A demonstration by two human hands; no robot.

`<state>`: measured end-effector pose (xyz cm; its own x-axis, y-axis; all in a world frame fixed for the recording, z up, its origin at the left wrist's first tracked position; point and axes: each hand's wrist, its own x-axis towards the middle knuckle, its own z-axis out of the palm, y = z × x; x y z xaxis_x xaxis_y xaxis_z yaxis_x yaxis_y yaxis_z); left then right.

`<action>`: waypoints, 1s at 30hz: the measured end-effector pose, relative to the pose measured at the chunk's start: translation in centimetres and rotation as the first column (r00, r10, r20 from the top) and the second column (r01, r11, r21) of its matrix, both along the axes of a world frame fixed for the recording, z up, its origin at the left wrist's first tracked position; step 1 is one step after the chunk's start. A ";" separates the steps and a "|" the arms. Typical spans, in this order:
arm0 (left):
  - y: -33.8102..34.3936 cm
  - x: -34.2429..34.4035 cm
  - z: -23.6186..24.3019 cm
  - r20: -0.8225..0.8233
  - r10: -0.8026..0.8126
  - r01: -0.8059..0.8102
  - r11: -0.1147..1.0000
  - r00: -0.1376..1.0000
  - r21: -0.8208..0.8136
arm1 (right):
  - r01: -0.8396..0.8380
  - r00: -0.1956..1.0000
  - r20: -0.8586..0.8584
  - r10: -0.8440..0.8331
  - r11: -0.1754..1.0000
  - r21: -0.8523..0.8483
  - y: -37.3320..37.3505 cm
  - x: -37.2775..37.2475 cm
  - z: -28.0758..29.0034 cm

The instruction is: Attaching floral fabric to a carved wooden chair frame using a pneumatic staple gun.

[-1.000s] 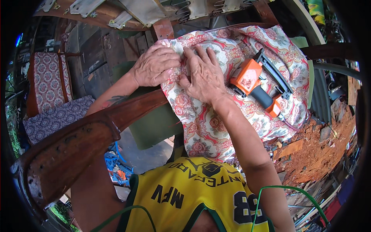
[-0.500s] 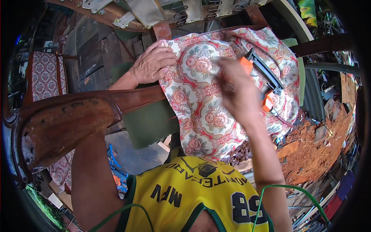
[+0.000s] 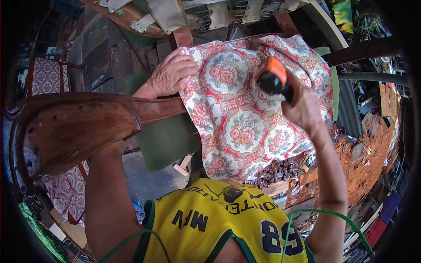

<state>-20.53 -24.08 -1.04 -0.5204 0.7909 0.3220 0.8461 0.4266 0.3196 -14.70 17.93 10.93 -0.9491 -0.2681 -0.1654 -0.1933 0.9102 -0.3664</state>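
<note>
A floral fabric [image 3: 241, 127] in white, red and green lies spread over the chair seat. At its far left corner, my left hand [image 3: 174, 72] grips the fabric edge with bent fingers, the thumb partly hidden. My right hand [image 3: 305, 107] is closed round the handle of an orange and black staple gun [image 3: 272, 74], held over the right part of the fabric. The tool's orange head and round black cap face me; its underside is hidden, so contact with the cloth cannot be told. Green padding [image 3: 169, 142] shows from under the fabric on the left.
A carved brown wooden armrest [image 3: 79, 131] juts in from the left across my left arm. A wooden frame with springs and webbing strips [image 3: 218, 16] stands at the far side. Patterned upholstered pieces [image 3: 46, 76] stand at left. Reddish debris [image 3: 351, 175] covers the ground at right.
My right hand has taken up the staple gun, which lay on the fabric, and turned it so its orange head points far left. The left hand stays on the fabric corner.
</note>
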 end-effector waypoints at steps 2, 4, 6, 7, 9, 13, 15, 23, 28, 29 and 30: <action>-0.1 0.0 -0.1 0.001 0.008 -0.008 1.000 1.000 -0.023 | -0.026 0.993 0.108 0.050 0.976 -0.214 -1.2 -2.5 2.3; -0.2 0.1 0.0 0.001 0.008 -0.008 0.999 1.000 -0.049 | -0.091 0.934 0.303 0.188 0.947 -0.307 -2.4 -5.3 4.5; -0.3 0.1 0.1 -0.001 0.013 -0.013 0.995 1.000 -0.094 | -0.107 0.787 0.521 0.331 0.904 -0.413 -3.6 -8.0 6.1; -0.3 0.1 0.2 -0.001 0.005 -0.005 0.996 1.000 -0.087 | -0.057 0.785 0.534 0.313 0.896 -0.441 -4.7 -8.5 5.8; -0.3 0.1 0.4 -0.013 0.023 -0.025 0.989 1.000 -0.146 | -0.063 0.760 0.564 0.322 0.901 -0.430 -6.7 -9.9 4.9; -0.4 0.1 0.6 -0.001 0.029 -0.028 0.978 1.000 -0.206 | -0.043 0.758 0.582 0.295 0.912 -0.407 -9.2 -11.5 2.1; -0.5 0.1 0.5 0.001 0.031 -0.030 0.972 1.000 -0.233 | -0.058 0.741 0.570 0.355 0.879 -0.473 -9.9 -12.2 1.2; -0.8 0.1 0.4 -0.007 0.047 -0.047 0.962 0.999 -0.269 | -0.100 0.686 0.609 0.397 0.881 -0.462 -12.2 -13.7 0.9; -0.8 0.0 0.8 -0.027 0.025 -0.031 0.967 0.999 -0.254 | -0.136 0.680 0.616 0.397 0.894 -0.426 -13.1 -13.9 1.1; -0.8 0.0 0.9 -0.030 0.021 -0.028 0.962 0.999 -0.272 | -0.134 0.681 0.618 0.393 0.896 -0.423 -13.2 -13.9 1.1; -0.8 -0.1 1.0 -0.042 0.013 -0.024 0.956 0.999 -0.292 | -0.137 0.685 0.613 0.393 0.897 -0.421 -13.2 -13.9 1.1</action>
<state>-20.58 -24.87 -0.08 -0.5275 0.8439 0.0979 0.8465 0.5122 0.1454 -28.55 4.75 12.02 -0.4954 -0.6470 -0.5795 0.0050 0.6650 -0.7468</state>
